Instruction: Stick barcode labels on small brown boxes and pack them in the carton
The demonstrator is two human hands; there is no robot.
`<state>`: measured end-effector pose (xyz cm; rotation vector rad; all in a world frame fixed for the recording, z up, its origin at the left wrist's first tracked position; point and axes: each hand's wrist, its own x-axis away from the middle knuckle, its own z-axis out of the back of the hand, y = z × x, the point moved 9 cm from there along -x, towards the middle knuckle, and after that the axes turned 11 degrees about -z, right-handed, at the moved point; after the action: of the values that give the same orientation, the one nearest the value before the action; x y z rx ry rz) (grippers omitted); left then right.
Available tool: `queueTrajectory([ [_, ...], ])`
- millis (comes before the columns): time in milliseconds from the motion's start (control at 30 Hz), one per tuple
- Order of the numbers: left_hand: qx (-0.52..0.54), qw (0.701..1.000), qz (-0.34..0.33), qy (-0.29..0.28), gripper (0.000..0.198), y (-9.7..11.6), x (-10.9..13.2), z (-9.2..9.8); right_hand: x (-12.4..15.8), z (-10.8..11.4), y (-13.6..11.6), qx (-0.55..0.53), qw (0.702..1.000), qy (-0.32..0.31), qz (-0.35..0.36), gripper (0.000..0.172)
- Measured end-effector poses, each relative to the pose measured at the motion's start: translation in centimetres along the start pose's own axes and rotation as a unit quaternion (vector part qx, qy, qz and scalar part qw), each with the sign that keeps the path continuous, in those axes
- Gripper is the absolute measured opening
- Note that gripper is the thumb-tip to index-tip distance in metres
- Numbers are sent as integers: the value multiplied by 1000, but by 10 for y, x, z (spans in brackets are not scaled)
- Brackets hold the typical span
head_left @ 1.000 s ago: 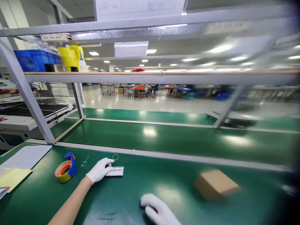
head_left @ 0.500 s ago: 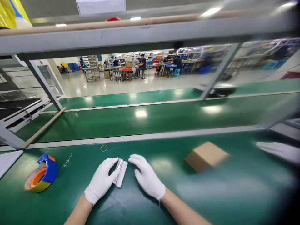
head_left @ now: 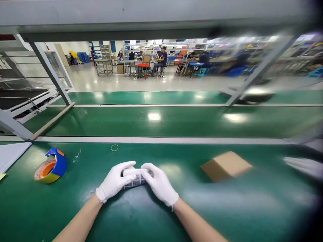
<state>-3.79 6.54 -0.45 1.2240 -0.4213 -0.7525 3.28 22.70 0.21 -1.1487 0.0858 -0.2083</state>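
Observation:
A small flat packet (head_left: 136,182) with a dark checkered face and a white strip along its top lies crosswise between my hands, low over the green table. What it contains cannot be made out. My left hand (head_left: 116,179), in a white glove, grips its left end between thumb and fingers. At the other end, the thumb of my gloved right hand (head_left: 161,184) presses on the white strip, the fingers curled behind. The far side of the packet is hidden by my fingers.
A blue and yellow tape dispenser (head_left: 57,166) sits at left, near a yellow rubber band (head_left: 114,148). A brown cardboard box (head_left: 227,165) rests at right. Beyond it, another person's gloved hand (head_left: 305,166) is blurred. A metal frame (head_left: 151,20) spans overhead.
The packet has turned from slanting upright to lying crosswise, showing its checkered face. My right hand has closed onto it from beside it. The view has tilted downward.

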Motion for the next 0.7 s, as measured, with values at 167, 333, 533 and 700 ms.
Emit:
queueTrajectory([
  [167,-23,1000,16,10,60,-1,1,-9,2,2,1,2,1000,-4,-11,17],
  [333,-15,1000,21,15,50,0,3,-10,3,6,1,0,1000,3,-26,20],
  [533,-26,999,26,-9,48,4,3,-13,7,6,-5,12,1000,-17,-21,13],
  [700,-50,999,10,-12,37,3,3,-11,11,2,-7,23,999,-16,-21,12],
])
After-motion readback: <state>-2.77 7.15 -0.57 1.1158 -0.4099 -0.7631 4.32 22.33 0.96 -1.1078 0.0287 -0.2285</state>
